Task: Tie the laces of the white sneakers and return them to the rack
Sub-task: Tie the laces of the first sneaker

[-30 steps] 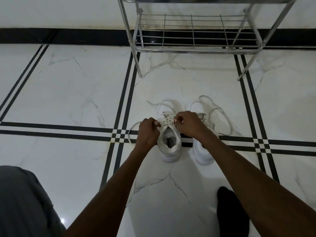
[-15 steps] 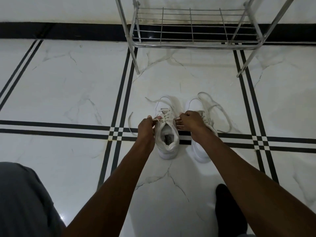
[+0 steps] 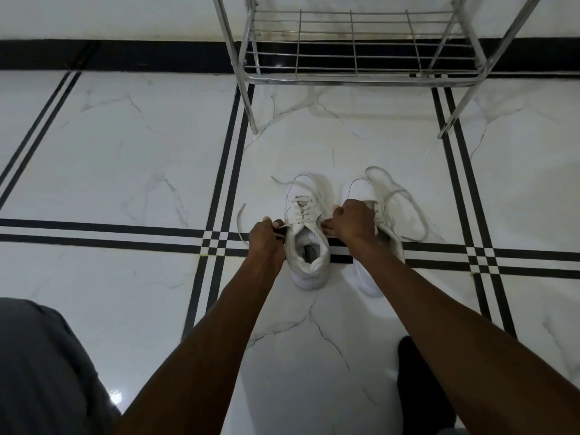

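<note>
Head view: the left hand (image 3: 266,235) is closed on one lace end beside the left sneaker (image 3: 309,243), the right hand (image 3: 353,222) is closed on the other end, and no knot is yet formed. The right sneaker (image 3: 373,233), just beside, is shown with its laces (image 3: 405,202) loose on the floor, so both ties and the return to the empty rack (image 3: 361,75) are judged outstanding. White marble floor (image 3: 125,152) with black inlay lines is shown, bounded by a black skirting band (image 3: 125,54).

Two white sneakers (image 3: 309,243), two hands (image 3: 266,238), one metal rack (image 3: 361,76), one dark foot (image 3: 423,381)
</note>
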The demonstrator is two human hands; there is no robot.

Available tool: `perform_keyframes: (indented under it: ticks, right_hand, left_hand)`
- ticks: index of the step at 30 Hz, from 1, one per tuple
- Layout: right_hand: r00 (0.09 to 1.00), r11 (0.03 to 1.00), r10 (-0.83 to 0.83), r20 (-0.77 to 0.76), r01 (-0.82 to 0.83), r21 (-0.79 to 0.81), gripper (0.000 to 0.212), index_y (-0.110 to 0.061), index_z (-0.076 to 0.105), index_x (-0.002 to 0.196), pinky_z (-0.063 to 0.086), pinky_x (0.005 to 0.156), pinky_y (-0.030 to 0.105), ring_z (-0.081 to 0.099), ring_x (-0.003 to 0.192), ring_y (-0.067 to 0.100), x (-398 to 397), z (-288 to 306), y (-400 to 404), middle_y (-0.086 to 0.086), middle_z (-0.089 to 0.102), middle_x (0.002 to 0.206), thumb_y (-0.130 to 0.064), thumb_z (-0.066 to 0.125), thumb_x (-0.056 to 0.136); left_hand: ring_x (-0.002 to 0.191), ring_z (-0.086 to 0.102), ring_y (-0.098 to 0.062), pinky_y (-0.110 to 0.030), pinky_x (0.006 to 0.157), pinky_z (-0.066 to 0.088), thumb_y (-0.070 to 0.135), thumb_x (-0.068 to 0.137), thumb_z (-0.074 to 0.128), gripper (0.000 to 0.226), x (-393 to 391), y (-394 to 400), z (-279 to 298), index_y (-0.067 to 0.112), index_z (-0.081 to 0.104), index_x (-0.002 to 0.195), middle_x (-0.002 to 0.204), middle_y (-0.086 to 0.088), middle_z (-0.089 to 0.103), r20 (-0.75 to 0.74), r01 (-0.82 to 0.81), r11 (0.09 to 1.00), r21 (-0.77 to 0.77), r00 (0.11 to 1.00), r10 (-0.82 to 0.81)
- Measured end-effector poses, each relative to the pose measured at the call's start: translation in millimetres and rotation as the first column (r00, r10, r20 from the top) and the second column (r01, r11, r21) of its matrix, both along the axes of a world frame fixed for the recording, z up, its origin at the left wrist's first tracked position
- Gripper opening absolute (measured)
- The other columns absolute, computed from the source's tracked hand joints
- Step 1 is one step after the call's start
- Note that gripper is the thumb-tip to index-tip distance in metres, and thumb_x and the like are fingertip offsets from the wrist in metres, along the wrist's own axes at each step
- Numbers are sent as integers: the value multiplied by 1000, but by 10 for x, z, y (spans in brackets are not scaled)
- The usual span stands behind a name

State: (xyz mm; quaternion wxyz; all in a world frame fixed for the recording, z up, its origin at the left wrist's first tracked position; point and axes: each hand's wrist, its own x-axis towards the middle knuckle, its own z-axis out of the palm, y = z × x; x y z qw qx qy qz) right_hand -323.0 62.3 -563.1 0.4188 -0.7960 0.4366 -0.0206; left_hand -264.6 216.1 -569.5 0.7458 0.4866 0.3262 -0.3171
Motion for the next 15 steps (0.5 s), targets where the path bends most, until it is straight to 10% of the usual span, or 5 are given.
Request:
perform_keyframes:
  ticks: [7, 15]
  right_hand:
    - [999, 992, 42, 17, -44, 116, 23, -2, 59, 83, 60, 74, 39, 72, 90, 35, 3, 133, -49, 24, 72, 96, -16, 51, 99]
    - [933, 914, 356, 51, -359, 188, 26, -15, 68, 96, 64, 70, 47, 73, 88, 34, -49, 195, -207, 13, 69, 97, 8, 67, 83]
  left_hand:
    - [79, 60, -20, -41, 79, 49, 25, 104, 46, 26, -13, 105, 22, 13, 57, 84, 78, -1, 65, 176, 194, 966, 170, 959, -223]
    - [108, 70, -19, -46, 94, 57, 26, 102, 54, 23, 128, 416, 59, 15, 66, 119, 107, -5, 77, 449, 339, 745, 574, 631, -633]
